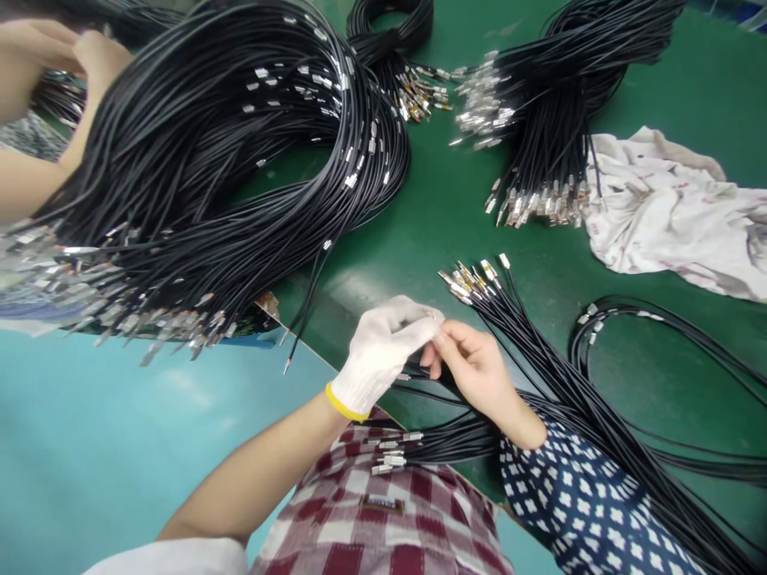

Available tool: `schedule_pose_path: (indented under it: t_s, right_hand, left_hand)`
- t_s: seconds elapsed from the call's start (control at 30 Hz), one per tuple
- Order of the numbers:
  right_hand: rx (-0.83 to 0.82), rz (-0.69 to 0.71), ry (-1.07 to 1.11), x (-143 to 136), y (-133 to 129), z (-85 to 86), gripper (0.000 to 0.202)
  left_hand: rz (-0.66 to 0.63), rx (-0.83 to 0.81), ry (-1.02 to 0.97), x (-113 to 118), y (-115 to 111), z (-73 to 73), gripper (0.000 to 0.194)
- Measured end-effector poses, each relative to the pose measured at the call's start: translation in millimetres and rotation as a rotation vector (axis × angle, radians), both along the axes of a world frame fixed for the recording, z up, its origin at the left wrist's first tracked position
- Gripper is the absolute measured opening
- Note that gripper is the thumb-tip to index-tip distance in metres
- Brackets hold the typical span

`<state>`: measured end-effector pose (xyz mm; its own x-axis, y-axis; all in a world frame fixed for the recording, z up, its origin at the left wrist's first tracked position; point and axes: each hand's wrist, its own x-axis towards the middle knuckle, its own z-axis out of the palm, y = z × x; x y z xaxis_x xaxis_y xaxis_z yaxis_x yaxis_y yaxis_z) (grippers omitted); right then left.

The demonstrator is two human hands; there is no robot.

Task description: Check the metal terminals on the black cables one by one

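My left hand (pixel 387 339) wears a white knit glove with a yellow cuff. Its thumb and fingers are pinched together over the near edge of the green table. Fingertip to fingertip with it is my bare right hand (pixel 473 363), also closed in a pinch. Whatever lies between the fingers is too small and covered to make out. Black cables (pixel 479 439) with metal plug ends pass under my right hand, toward the checked apron. Just beyond my hands, a bunch of black cables (pixel 527 335) fans out, its silver and yellowish plugs pointing away.
A big coil of black cables (pixel 359 192) fills the left side, near another person's hands (pixel 89 64). Further cable bundles (pixel 575 88) lie at the back of the green table (pixel 419 216). On the right are a crumpled white cloth (pixel 671 208) and a looped cable bunch (pixel 635 307).
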<state>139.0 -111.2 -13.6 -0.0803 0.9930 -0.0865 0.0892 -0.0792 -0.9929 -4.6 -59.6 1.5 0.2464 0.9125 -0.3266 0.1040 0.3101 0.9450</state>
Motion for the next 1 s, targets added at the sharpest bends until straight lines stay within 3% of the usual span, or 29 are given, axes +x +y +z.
schedule_pose_path:
  t_s: [0.37,1.0]
  right_hand:
    - [0.075,-0.03,-0.066,-0.9,0.2,-0.8,0.036]
    - [0.017,-0.004,-0.078,0.4,-1.1,-4.2,0.042]
  left_hand:
    - [0.015,-0.019,0.088,3.4,-2.7,1.6,0.012]
    - [-0.023,0.046,0.097,2.8,-5.6,-0.4,0.011]
